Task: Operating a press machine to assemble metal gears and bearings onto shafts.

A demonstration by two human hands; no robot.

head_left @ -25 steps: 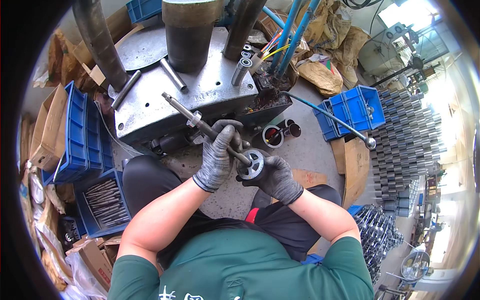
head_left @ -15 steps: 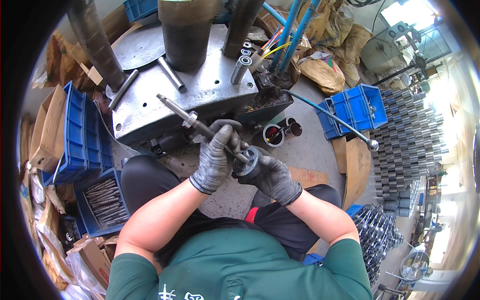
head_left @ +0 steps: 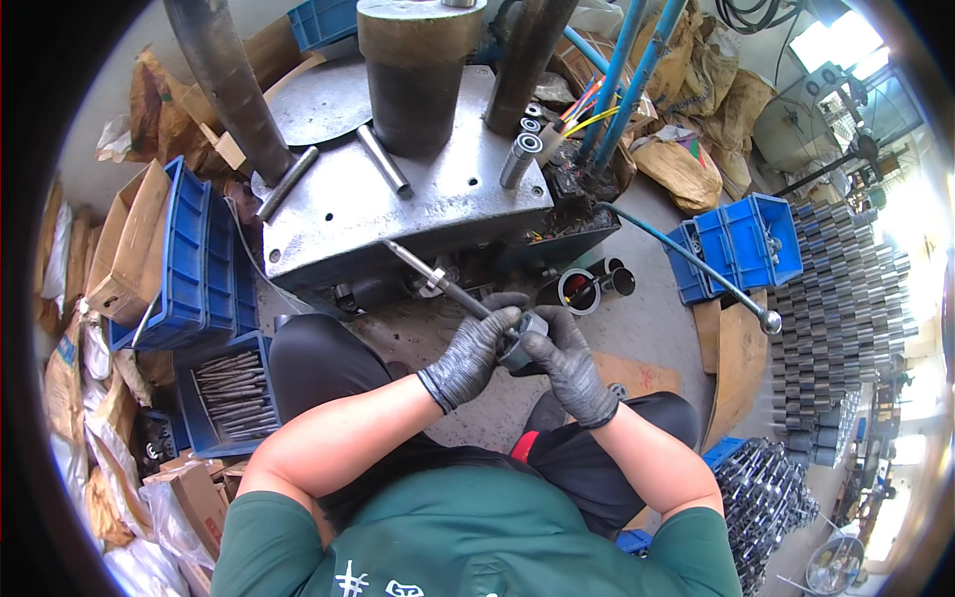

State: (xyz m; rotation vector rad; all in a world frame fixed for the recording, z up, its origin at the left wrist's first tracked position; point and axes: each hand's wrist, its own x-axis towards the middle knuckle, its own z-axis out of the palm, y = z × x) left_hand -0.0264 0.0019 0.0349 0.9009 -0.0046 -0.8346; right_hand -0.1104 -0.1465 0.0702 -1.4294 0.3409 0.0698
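Note:
Both hands wear grey knit gloves and meet in front of my lap. My left hand (head_left: pixel 476 356) is closed round the near end of a long metal rod (head_left: pixel 430 276) that slants up and left toward the press. My right hand (head_left: pixel 562 360) grips a short dark metal sleeve (head_left: pixel 524 331) sitting on that rod's near end, right against the left hand. A small collar shows midway along the rod. Behind the hands stands the grey steel press table (head_left: pixel 398 204) with a thick dark ram (head_left: pixel 418 70) above it.
Two open metal tubes (head_left: pixel 587 287) stand just beyond the hands. Blue crates: one of metal pins (head_left: pixel 227 393) at lower left, another (head_left: pixel 194 254) at left, one (head_left: pixel 741 244) at right. A lever with a ball end (head_left: pixel 768 320) reaches right. Stacked steel sleeves (head_left: pixel 846 298) fill the far right.
Both hands and the rod have drawn nearer to my body. The right hand, which held a round ring-like part beside the rod, now closes on the sleeve at the rod's end.

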